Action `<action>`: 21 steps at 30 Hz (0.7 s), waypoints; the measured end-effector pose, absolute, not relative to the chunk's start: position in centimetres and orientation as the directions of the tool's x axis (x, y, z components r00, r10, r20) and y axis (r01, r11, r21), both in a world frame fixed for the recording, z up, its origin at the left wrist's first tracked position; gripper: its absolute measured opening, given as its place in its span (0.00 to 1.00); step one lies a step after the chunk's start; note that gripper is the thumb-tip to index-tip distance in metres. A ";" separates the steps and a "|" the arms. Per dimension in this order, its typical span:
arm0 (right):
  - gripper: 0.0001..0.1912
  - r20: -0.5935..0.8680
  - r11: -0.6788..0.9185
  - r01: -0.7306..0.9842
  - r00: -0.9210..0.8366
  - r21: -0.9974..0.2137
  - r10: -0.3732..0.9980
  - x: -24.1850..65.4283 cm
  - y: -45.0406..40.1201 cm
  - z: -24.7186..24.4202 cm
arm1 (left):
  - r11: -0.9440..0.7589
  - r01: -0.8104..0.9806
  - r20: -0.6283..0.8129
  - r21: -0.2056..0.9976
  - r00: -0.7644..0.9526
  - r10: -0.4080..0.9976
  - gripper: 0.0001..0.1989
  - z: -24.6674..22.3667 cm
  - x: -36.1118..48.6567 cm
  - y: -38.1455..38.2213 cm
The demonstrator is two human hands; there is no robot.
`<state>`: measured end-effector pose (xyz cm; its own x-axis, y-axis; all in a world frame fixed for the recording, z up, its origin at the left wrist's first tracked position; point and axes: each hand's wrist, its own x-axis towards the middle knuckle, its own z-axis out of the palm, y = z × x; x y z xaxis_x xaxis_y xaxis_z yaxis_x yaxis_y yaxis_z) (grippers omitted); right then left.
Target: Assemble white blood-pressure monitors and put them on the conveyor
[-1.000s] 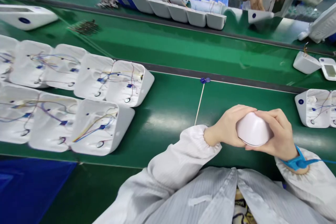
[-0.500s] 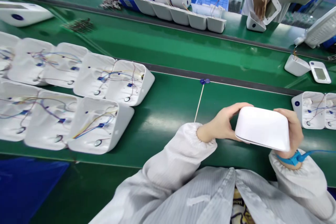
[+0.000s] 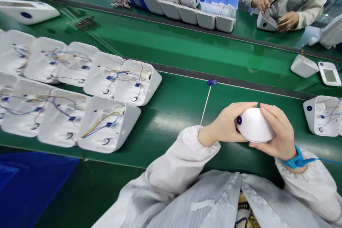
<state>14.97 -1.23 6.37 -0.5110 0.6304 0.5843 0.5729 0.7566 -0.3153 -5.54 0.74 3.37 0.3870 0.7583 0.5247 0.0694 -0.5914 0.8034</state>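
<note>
By the bench's near edge, the white casing, squeezed by left hand and right hand, is turned, blue dot now shown.

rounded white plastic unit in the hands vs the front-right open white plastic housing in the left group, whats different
The rounded white plastic unit is held between left hand and right hand; the open white plastic housing rests on the green surface. The unit shows its outside and a dark blue spot; the housing, its inside and coloured wires. Both are white.
</note>
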 end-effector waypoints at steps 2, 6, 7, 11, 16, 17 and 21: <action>0.44 0.587 0.754 0.566 -0.501 -0.334 0.636 14.8 -1.4 6.5 | -0.569 0.048 0.511 0.821 0.385 0.769 0.40 3.5 -5.6 0.7; 0.42 0.623 0.751 0.561 -0.461 -0.348 0.633 14.7 -1.5 6.4 | -0.512 0.031 0.468 0.858 0.365 0.805 0.37 4.0 -5.4 0.5; 0.42 0.638 0.754 0.558 -0.448 -0.348 0.626 14.8 -1.5 6.3 | -0.513 0.037 0.467 0.858 0.362 0.807 0.37 4.2 -5.3 0.5; 0.41 0.632 0.741 0.560 -0.432 -0.371 0.643 15.5 -1.2 6.0 | -0.537 0.092 0.464 0.838 0.396 0.792 0.38 4.2 -4.9 0.7; 0.45 0.445 0.748 0.560 -0.602 -0.356 0.663 16.4 -1.2 7.0 | -0.535 0.119 0.455 0.837 0.393 0.799 0.37 2.3 -5.1 1.3; 0.45 0.410 0.746 0.566 -0.624 -0.350 0.666 16.5 -1.3 7.3 | -0.522 0.106 0.454 0.847 0.367 0.812 0.34 1.9 -5.2 1.4; 0.44 0.401 0.679 0.546 -0.550 -0.491 0.733 16.9 -2.0 8.4 | -0.423 -0.062 0.422 0.904 0.286 0.860 0.34 1.0 -5.4 1.3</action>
<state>16.94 -2.05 8.43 -0.5496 0.7327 0.4014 0.5460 0.6787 -0.4911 -5.43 1.28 1.02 0.2862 0.8600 0.4224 -0.0621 -0.4233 0.9039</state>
